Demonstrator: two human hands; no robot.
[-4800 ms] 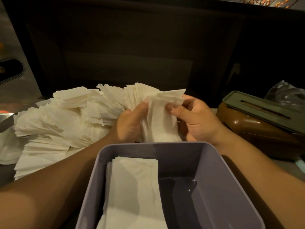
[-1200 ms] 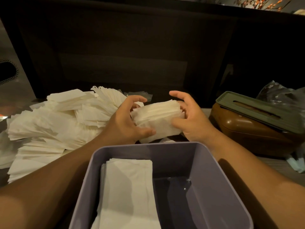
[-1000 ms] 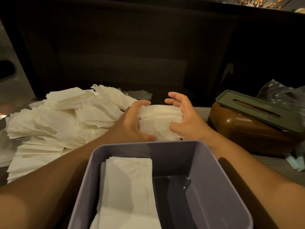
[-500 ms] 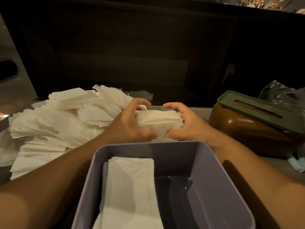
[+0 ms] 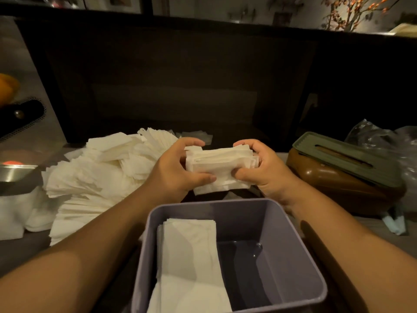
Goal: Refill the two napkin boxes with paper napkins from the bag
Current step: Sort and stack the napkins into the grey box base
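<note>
Between my two hands is a squared stack of white napkins (image 5: 220,168), held just beyond the far wall of the open lilac napkin box (image 5: 282,240). My left hand (image 5: 173,172) grips its left end and my right hand (image 5: 259,170) grips its right end, fingers over the top and thumbs below. Inside the lilac box a pile of napkins (image 5: 191,265) fills the left half; the right half shows bare floor. A second napkin box (image 5: 343,177), brown with a green slotted lid, stands shut at the right.
A large loose heap of white napkins (image 5: 101,175) spreads over the table on the left. A crumpled clear plastic bag (image 5: 388,141) lies behind the brown box. A metal edge (image 5: 15,172) shows at far left. A dark bench back rises behind the table.
The stack was gathered from the heap, squared up between both hands, and now sits slightly higher and closer to the lilac box, with both hands clasped tighter on its ends.
</note>
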